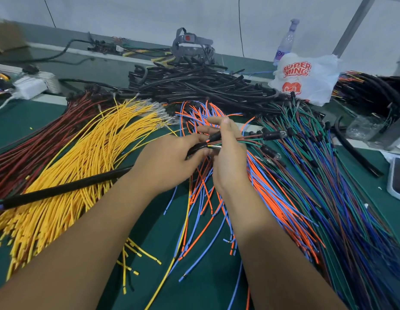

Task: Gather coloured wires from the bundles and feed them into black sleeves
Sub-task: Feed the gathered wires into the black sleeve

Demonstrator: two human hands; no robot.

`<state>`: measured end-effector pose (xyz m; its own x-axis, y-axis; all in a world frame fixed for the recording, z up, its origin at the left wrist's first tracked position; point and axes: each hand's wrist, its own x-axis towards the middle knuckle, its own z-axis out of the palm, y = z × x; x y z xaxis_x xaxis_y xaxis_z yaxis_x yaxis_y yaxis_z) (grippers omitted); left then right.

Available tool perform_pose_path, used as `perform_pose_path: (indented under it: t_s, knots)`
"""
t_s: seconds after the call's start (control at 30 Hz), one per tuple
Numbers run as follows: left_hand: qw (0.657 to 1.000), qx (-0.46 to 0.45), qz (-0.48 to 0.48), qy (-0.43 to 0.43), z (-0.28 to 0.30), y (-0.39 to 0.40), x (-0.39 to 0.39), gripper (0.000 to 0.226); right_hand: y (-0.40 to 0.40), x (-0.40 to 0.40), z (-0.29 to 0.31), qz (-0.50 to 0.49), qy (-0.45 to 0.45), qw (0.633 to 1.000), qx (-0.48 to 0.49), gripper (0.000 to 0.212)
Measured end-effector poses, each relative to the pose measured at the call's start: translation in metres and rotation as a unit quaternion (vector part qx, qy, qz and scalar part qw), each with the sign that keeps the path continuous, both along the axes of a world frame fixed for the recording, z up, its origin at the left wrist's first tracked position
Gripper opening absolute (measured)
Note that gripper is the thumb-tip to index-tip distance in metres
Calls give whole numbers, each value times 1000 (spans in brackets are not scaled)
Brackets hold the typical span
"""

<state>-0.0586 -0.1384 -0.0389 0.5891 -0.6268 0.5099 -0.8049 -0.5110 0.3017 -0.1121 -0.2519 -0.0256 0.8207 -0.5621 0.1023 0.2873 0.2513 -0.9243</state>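
A black sleeve (67, 188) is gripped at its end by the left hand (170, 159), over the yellow wires (82, 153). A few wires (250, 139) are pinched by the right hand (228, 159) at the sleeve's mouth.

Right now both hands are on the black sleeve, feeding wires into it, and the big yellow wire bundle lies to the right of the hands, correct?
Not quite. The head view shows the yellow wire bundle lying to the left of the hands, not the right. The rest holds: the left hand and right hand both grip the black sleeve where the wires enter it.
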Motion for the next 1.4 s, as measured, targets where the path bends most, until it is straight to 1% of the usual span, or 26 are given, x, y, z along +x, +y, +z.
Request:
perform_pose_path:
  t_s: [0.03,0.1,0.23,0.33,0.37,0.43,0.57,0.63,0.73,0.87,0.9,0.97,1.03,1.2,1.3,1.4]
  knots:
    - [1000,0,9,1,-1,1,2,34,0,4,0,-1,10,1000,-6,16]
    - [999,3,36,-5,-2,2,9,29,0,5,-3,-3,0,1000,4,13]
    - [995,-13,101,-2,-3,8,19,29,1,9,-9,-20,-9,999,32,9]
    - [991,-33,126,-12,-3,10,21,29,3,10,-12,-42,47,997,-38,8]
    - [990,-41,132,-18,-2,11,21,29,3,11,-13,-50,61,995,-65,12]
    - [989,-54,138,-31,-1,11,21,31,3,10,-13,-44,63,994,-80,19]
    - [991,-39,116,-50,-2,11,21,28,0,5,-9,-25,23,999,9,21]
    - [993,-38,99,-57,-2,12,23,27,-1,4,-9,-29,16,999,25,19]
    - [994,-37,85,-58,0,14,24,24,-1,5,-11,-38,22,999,14,19]
    - [993,-42,95,-52,0,13,21,27,-2,7,-13,-59,24,998,-13,22]
    - [993,-58,92,-36,0,12,21,27,-2,8,-14,-64,23,997,-27,22]
    - [992,-103,74,24,0,13,22,30,-2,8,-15,-66,20,996,-57,21]
    - [989,-123,46,69,-1,15,25,30,-1,8,-15,-60,17,996,-71,20]
    - [983,-138,-1,123,-1,9,26,34,-2,8,-14,-41,8,999,-34,18]
    - [983,-138,3,119,-1,8,25,36,-2,8,-14,-29,3,1000,-3,20]
    - [990,-117,17,76,-2,8,23,28,-2,9,-15,-42,20,999,-24,19]
